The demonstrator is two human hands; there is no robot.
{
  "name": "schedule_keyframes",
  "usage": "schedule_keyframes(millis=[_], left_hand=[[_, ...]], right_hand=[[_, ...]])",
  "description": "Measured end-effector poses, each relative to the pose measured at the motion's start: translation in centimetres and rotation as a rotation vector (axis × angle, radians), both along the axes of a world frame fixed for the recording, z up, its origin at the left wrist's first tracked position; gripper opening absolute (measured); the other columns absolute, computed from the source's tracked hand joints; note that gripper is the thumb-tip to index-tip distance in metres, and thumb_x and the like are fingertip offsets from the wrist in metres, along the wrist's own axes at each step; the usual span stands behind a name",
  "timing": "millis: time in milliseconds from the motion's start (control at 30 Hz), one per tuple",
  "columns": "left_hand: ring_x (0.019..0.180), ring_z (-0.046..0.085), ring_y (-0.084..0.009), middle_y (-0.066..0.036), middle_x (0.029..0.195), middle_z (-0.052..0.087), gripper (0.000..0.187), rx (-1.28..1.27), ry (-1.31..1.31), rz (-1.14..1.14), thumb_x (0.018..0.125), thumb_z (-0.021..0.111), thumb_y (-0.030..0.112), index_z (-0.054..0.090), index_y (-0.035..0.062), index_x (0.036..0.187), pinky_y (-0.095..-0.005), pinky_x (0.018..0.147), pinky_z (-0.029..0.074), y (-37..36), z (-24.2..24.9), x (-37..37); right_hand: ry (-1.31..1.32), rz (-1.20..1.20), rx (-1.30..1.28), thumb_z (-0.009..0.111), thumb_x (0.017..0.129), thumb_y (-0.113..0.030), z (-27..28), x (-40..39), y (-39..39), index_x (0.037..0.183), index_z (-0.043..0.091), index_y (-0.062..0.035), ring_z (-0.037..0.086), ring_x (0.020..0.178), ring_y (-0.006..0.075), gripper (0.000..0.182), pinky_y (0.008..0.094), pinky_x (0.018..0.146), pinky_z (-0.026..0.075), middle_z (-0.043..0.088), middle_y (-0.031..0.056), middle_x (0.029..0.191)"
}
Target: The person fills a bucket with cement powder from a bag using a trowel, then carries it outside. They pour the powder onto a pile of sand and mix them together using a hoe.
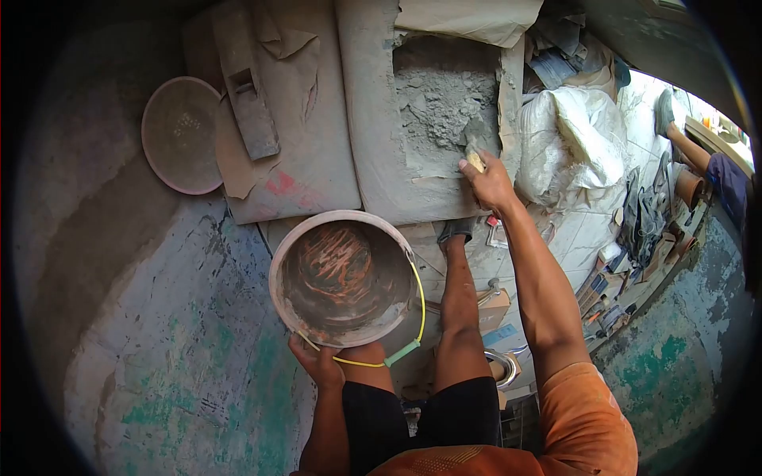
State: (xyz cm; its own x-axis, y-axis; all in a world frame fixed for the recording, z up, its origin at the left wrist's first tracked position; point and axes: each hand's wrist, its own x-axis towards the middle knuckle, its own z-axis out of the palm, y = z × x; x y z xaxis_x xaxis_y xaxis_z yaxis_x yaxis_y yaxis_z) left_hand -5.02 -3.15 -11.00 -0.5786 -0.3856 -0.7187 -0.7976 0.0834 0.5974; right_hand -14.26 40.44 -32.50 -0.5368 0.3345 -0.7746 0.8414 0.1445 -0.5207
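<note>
My right hand (490, 186) is closed round the light handle of a trowel (479, 136). Its blade rests in grey cement powder (444, 103), at the right side of an opening cut in a paper cement bag (377, 178). My left hand (319, 363) grips the near rim of a bucket (278, 278), which is tilted so its inside faces me. Grey residue and reddish scrape marks cover the bucket's inside. Its yellow wire handle with a green grip hangs down on the right side.
A wooden hand plane (248, 103) lies on another paper bag (317, 119) to the left, beside a round basin (181, 135). White plastic sacking (571, 143) is bunched at the right. Tools and scraps clutter the right-hand floor; another person's leg (689, 147) shows beyond.
</note>
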Motion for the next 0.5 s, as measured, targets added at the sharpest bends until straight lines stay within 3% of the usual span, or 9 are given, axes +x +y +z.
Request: schedule_keyframes(millis=[33, 100, 133, 367, 500], left_hand=[[0.134, 0.047, -0.0282, -0.017, 0.14, 0.045, 0.076, -0.017, 0.011, -0.011, 0.075, 0.055, -0.005, 0.031, 0.0036, 0.147, -0.0387, 0.112, 0.044, 0.9, -0.1, -2.0], [0.133, 0.048, -0.0286, -0.019, 0.14, 0.047, 0.076, -0.04, 0.025, -0.031, 0.075, 0.054, -0.007, 0.031, 0.0022, 0.147, -0.0377, 0.111, 0.044, 1.9, 0.4, -5.9], [0.132, 0.05, -0.0286, -0.02, 0.141, 0.048, 0.077, -0.089, 0.005, -0.067, 0.076, 0.053, -0.007, 0.03, 0.0006, 0.148, -0.0368, 0.11, 0.043, 2.3, 0.5, -7.9], [0.123, 0.062, -0.0263, -0.024, 0.136, 0.061, 0.069, -0.272, 0.029, -0.321, 0.081, 0.05, -0.008, 0.036, -0.0065, 0.148, -0.0315, 0.104, 0.047, 3.4, 4.4, -15.8], [0.118, 0.064, -0.0231, -0.021, 0.131, 0.065, 0.066, -0.316, 0.123, -0.384, 0.084, 0.053, -0.006, 0.039, -0.0079, 0.149, -0.0312, 0.1, 0.049, 6.6, 4.1, -20.5]], right_hand=[[-0.001, 0.0, -0.005, 0.076, 0.095, -0.027, 0.4, -0.9, -0.2, 0.139, 0.057, 0.0069, 0.071, 0.083, 0.0294, 0.059, 0.044, 0.076, 0.057, 0.074, 0.0219, 0.097], [-0.083, -0.137, -0.244, 0.072, 0.1, -0.024, 1.6, -4.5, -0.9, 0.145, 0.052, 0.0002, 0.048, 0.042, 0.0146, 0.055, 0.0341, 0.039, 0.038, 0.055, 0.0034, 0.065], [-0.071, -0.134, -0.273, 0.073, 0.099, -0.023, 1.0, -5.3, -0.9, 0.152, 0.047, -0.0008, 0.048, 0.042, 0.0149, 0.063, 0.0344, 0.038, 0.037, 0.055, 0.0035, 0.063], [0.001, -0.052, -0.297, 0.075, 0.095, -0.021, 0.3, -5.2, 0.0, 0.148, 0.05, 0.0033, 0.051, 0.043, 0.0151, 0.063, 0.0357, 0.04, 0.04, 0.059, 0.0064, 0.065], [0.211, 0.14, -0.106, 0.077, 0.093, -0.022, -4.4, -6.1, -0.6, 0.149, 0.05, 0.0011, 0.051, 0.045, 0.0169, 0.066, 0.0382, 0.043, 0.042, 0.06, 0.0064, 0.067]])
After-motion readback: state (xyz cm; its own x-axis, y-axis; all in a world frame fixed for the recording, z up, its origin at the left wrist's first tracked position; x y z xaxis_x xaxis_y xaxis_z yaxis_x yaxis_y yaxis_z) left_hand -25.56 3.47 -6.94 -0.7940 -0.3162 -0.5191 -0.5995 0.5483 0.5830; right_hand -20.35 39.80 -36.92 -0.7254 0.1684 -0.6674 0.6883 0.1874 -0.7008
